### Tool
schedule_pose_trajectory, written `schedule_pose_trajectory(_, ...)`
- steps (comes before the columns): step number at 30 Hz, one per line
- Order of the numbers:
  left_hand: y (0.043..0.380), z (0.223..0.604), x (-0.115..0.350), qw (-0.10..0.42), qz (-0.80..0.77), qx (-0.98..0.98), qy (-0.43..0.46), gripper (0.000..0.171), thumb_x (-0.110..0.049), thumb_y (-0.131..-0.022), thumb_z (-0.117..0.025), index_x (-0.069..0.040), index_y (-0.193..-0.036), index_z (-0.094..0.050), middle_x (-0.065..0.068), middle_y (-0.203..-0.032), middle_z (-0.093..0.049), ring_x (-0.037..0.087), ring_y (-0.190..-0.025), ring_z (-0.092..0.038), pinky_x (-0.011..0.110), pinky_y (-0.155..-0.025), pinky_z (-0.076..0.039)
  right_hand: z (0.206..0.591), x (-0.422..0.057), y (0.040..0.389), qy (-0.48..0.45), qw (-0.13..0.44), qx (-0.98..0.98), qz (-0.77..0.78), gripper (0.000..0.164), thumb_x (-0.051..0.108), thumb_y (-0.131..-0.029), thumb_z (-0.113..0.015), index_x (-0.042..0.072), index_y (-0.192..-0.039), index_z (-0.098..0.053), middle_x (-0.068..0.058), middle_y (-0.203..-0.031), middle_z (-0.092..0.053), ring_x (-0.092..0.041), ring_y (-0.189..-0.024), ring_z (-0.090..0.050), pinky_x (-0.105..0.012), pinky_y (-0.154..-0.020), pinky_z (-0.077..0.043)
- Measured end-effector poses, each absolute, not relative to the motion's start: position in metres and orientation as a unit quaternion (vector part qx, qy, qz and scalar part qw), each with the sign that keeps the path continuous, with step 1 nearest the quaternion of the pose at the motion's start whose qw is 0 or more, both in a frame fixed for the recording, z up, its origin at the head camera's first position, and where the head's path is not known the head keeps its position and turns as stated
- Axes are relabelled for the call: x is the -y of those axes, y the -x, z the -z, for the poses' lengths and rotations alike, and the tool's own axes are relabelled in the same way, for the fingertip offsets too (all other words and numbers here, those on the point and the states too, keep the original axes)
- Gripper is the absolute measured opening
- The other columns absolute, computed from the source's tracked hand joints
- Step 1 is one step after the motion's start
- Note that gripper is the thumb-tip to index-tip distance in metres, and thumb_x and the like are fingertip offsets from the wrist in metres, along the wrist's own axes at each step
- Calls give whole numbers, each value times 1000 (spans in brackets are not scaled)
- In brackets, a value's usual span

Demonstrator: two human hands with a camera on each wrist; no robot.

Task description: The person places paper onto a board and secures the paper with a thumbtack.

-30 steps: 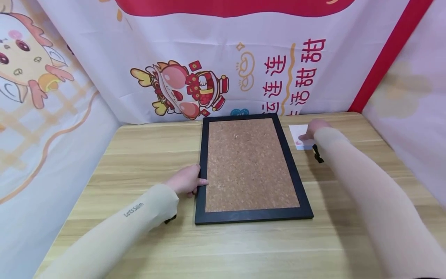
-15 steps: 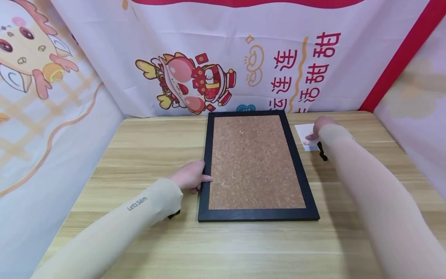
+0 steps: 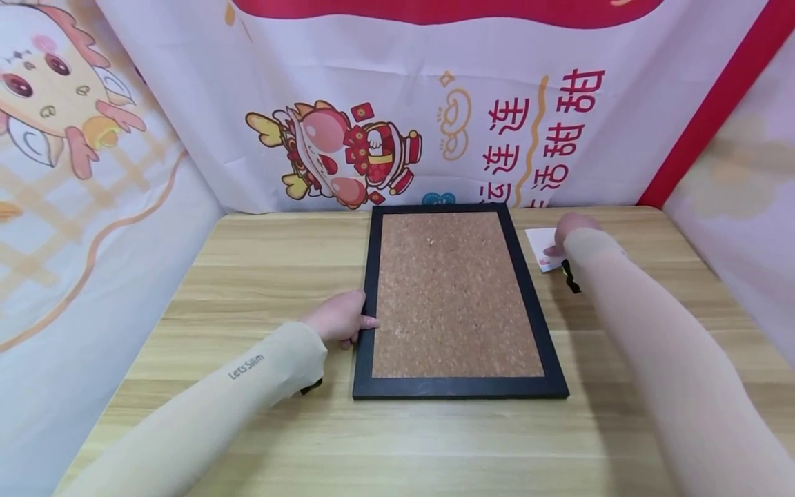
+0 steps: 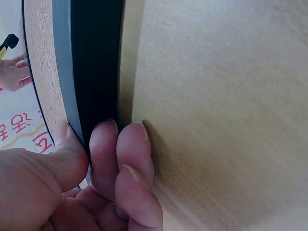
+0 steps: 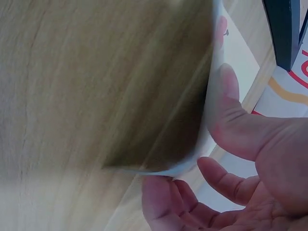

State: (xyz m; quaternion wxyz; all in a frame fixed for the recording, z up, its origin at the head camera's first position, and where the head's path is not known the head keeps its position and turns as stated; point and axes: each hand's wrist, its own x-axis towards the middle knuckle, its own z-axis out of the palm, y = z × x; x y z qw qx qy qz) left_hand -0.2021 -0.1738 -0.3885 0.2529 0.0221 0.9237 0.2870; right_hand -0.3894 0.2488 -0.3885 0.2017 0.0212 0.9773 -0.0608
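- Corkboard (image 3: 456, 297) is lying flat on the table (image 3: 267, 276), its black frame (image 3: 462, 388) reaching the back edge at 12 o'clock, near the cloth backdrop (image 3: 385, 76).
- Wider stretches of wood are running past the frame toward 9 and 6 o'clock; only a narrow strip is separating it from the sheet (image 3: 540, 243) at its 2 o'clock.
- Left hand (image 3: 337, 319), just below the board's 9 o'clock, is gripping the frame, the thumb overlapping its face.
- Right hand (image 3: 571, 232) is pinching the sheet's near edge between thumb and fingers.
- Left wrist view is showing bent fingers against the frame's outer side, mostly hidden from the head camera.
- Right wrist view is showing the sheet's edge curving up off the wood, its outline blurring; the head view is concealing this under the hand.
- Table is presenting pale, striped grain; printed cloth is enclosing it at 9, 12 and 3 o'clock.
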Motion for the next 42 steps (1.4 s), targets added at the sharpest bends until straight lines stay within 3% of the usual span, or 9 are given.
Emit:
schedule_pose_trajectory(7,193,393,171,270,-338,-902,10,31,-11,-100,-57,5,-124,-47,15,-69,-57,21,-57,-56,35,-51,-51,395,-252,373,-20,191,-979,66,55,38,-86,-78,-14,-98,-64,-30,-106,-62,-40,-96,-59,-48,-87,-50)
schedule_pose_trajectory(12,189,398,169,260,-312,-914,-3,27,-17,-98,-61,3,-114,-51,14,-69,-58,22,-56,-56,34,-50,-52,394,-262,362,-10,183,-979,90,45,21,-88,-75,-17,-106,-59,-32,-107,-59,-40,-96,-57,-48,-87,-49)
schedule_pose_trajectory(16,188,401,168,261,-317,-912,-7,38,-16,-99,-60,6,-127,-48,15,-71,-59,22,-57,-57,34,-51,-53,387,-272,348,0,167,-978,122,42,13,-89,-69,-20,-112,-57,-33,-108,-58,-39,-94,-55,-49,-85,-47)
schedule_pose_trajectory(19,188,404,169,258,-322,-911,-5,42,-17,-98,-60,7,-130,-47,16,-72,-60,21,-55,-56,34,-51,-53,381,-278,335,3,156,-973,169,39,13,-90,-67,-17,-113,-58,-30,-104,-59,-37,-90,-53,-45,-78,-48)
schedule_pose_trajectory(23,188,405,171,254,-321,-912,-8,37,-20,-97,-63,5,-121,-50,16,-72,-60,20,-52,-55,34,-50,-52,375,-287,318,-2,148,-957,251,37,14,-92,-65,-14,-116,-57,-26,-103,-57,-32,-86,-53,-36,-67,-48)
schedule_pose_trajectory(30,190,404,175,247,-320,-914,-18,43,-23,-97,-63,6,-126,-49,14,-71,-60,20,-54,-57,32,-50,-53,362,-297,286,5,133,-942,309,46,21,-95,-65,-9,-127,-52,-28,-118,-54,-33,-96,-53,-35,-73,-50)
schedule_pose_trajectory(32,191,403,177,244,-321,-915,-20,52,-23,-97,-63,8,-135,-45,14,-70,-60,20,-54,-58,32,-50,-53,359,-297,277,7,129,-939,319,46,24,-95,-65,-6,-128,-52,-28,-121,-53,-34,-98,-53,-36,-75,-50)
schedule_pose_trajectory(37,194,401,180,240,-323,-915,-25,77,-25,-97,-63,11,-151,-23,13,-66,-61,18,-51,-58,31,-51,-54,350,-291,254,-4,111,-927,358,49,32,-94,-68,0,-127,-53,-26,-121,-54,-32,-97,-53,-35,-73,-51)
schedule_pose_trajectory(42,196,399,180,227,-332,-915,-28,76,-26,-96,-65,6,-153,-25,10,-66,-59,16,-52,-55,30,-50,-52,346,-281,232,6,86,-917,389,48,32,-93,-70,0,-127,-54,-23,-118,-57,-30,-96,-53,-33,-70,-52)
